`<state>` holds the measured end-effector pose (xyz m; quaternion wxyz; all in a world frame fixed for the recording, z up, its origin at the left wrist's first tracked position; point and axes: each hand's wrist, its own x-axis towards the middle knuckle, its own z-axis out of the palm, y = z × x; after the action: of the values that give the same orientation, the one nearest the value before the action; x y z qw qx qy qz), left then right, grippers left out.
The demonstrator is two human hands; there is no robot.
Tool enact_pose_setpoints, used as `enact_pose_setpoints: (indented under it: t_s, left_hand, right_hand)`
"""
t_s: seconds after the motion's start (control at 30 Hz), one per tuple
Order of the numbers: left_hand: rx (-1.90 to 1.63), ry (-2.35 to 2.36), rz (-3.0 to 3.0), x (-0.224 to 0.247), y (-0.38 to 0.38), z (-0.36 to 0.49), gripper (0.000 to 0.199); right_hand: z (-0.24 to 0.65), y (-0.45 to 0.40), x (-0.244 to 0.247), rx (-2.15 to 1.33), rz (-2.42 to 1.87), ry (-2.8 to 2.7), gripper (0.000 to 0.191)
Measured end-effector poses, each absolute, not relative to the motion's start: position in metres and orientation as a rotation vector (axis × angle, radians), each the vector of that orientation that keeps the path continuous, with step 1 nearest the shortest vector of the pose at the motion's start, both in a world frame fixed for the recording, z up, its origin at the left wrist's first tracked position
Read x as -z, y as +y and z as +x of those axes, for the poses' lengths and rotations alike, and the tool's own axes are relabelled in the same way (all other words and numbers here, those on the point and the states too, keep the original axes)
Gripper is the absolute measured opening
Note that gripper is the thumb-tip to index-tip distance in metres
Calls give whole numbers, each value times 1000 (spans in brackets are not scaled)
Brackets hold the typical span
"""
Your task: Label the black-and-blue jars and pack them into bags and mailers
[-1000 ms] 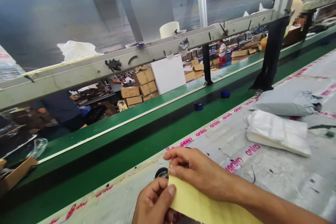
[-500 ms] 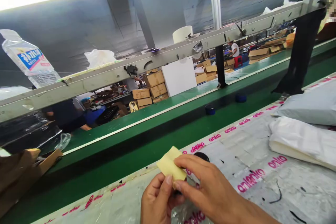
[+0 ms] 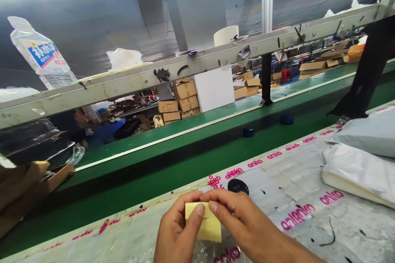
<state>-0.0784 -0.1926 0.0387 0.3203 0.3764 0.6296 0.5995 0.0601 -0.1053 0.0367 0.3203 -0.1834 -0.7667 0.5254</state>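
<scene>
Between my two hands is a small piece of yellow paper with a strip folded over along its top edge. My left hand grips its left side, the thumb pressed on the fold and the fingers behind. My right hand pinches the upper right of the paper with thumb and index finger, the other fingers curled behind. A black round disc lies on the plastic-covered table, just beyond my right hand. Clear film shows on the table under the paper.
Across the table runs a green conveyor belt, carrying two dark blue round pieces. White padded packs lie at the right. An open carton sits far left. Over the belt, a metal shelf bears a bottle and a white roll.
The yellow paper has turned from slanted to nearly square-on and its top edge is now folded over. My fingers have shifted to its top, and the hands have come closer together.
</scene>
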Motion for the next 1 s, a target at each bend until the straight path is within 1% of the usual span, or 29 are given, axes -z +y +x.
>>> enact_pose_setpoints:
  t_s: [0.07,0.23,0.47,0.73,1.0]
  left_hand:
    - [-1574,1594,974,-36,-192,-80,44]
    - [-1609,1668,951,-32,-192,-82,40]
    - [-1575,1691,930,-31,-193,-77,47]
    - [-1501,1840,1112,-26,-196,-76,43]
    - [-1474,1849,1208,-24,-196,-77,42]
  right_hand:
    - [59,-105,-29,-1358,-538,-1988,27]
    - [60,-103,-19,-1363,-603,-1999,27]
    - [62,-103,-21,-1426,-572,-1980,17]
    - [61,-103,-24,-1451,-597,-1980,16]
    - [62,-104,-15,-1459,-643,-1931,11]
